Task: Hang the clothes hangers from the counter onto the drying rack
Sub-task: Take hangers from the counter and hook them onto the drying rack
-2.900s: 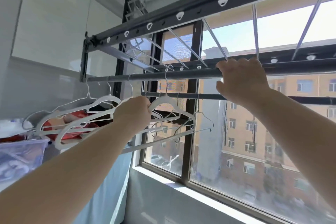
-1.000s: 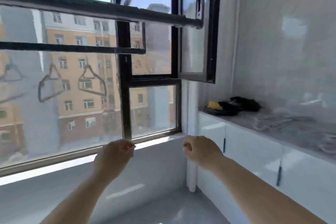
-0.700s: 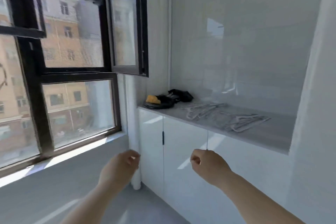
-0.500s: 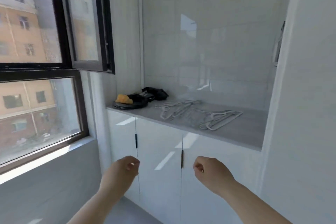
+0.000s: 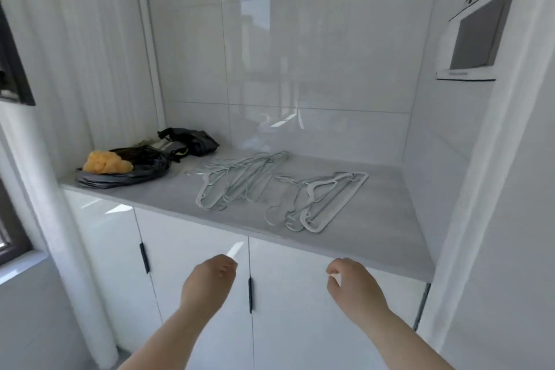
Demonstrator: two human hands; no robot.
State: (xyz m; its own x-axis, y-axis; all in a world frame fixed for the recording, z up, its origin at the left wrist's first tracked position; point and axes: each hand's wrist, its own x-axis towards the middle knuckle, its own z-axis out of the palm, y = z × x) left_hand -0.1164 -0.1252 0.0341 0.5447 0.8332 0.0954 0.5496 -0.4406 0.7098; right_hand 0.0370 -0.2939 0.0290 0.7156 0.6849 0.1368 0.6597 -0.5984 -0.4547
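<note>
grey counter (image 5: pixel 378 237) bears hangers (image 5: pixel 231 186) near its front edge; left hand (image 5: pixel 207 282), right hand (image 5: pixel 354 288) below it, empty, slack.

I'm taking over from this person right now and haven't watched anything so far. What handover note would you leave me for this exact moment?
Left hand: loosely curled, empty, held low in front of the counter.
Right hand: the same, empty.
Hangers: two heaps lie flat on the counter, the left pile and the right pile, neither touched.
Done: cannot tell; the drying rack is out of view.
Left: pick up both piles, carry them to the rack and hang them.
</note>
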